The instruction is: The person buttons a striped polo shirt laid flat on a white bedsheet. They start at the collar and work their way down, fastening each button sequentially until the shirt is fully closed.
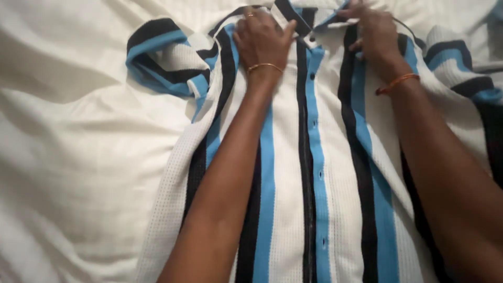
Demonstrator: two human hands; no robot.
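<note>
Both hands, left hand (263, 39) and right hand (373, 32), pinch the far collar (306, 21) of a striped shirt (314, 173) on the bed sheet (68, 157); light, limp knit, likely best held at collar or shoulders

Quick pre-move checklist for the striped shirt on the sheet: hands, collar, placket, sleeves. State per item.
1. Both hands on the collar area: ok. The left hand and right hand rest on the collar at the top of the striped shirt.
2. Grip closed on fabric: cannot tell; fingers are curled, but the pinch itself is hidden.
3. Button placket straight and shut: ok over the stretch in view.
4. Left sleeve flat: not ok, it is bunched and folded.
5. Right sleeve flat: cannot tell, it runs out of frame.
6. White sheet smooth underneath: not ok, wrinkled.
</note>
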